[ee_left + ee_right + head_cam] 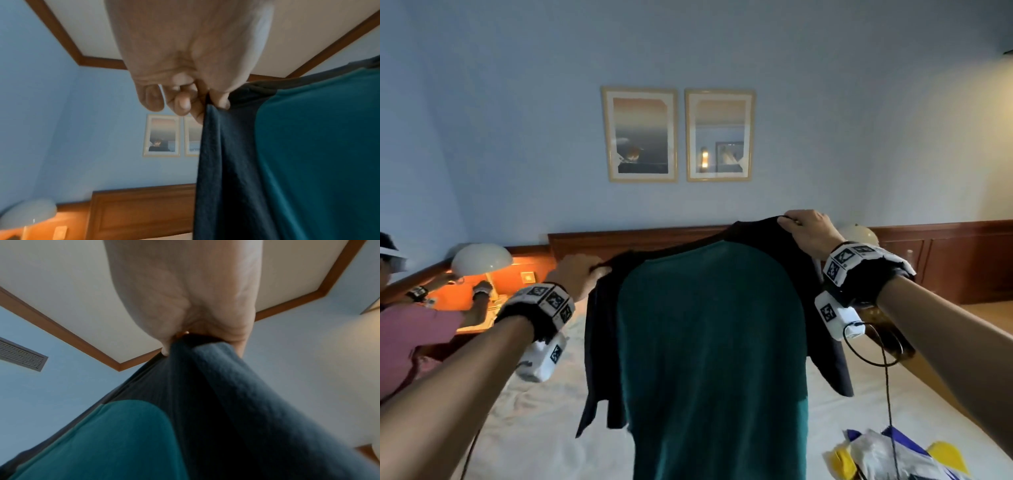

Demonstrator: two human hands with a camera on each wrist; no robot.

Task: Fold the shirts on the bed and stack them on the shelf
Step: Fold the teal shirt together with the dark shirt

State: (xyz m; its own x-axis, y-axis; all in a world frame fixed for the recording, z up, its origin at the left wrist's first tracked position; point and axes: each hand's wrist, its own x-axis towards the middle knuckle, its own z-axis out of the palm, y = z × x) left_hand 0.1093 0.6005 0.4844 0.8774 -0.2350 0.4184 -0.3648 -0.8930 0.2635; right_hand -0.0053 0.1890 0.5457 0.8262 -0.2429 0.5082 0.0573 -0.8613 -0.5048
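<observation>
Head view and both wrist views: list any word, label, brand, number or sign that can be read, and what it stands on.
No readable text in any view.
Wristbands: black-and-white square marker patterns only, no letters.
Teal and navy shirt: no print or label shows.
Framed pictures: images only.
White, yellow and blue garment: too blurred to tell.

The shirt (709,342) hangs between the left grip (575,274) and the right grip (808,233), above the bed (534,428). Beyond both grips stands the headboard (626,241); left of the left grip, a lamp (481,262); below the right grip, a bag (893,455) lies on the bed.
</observation>
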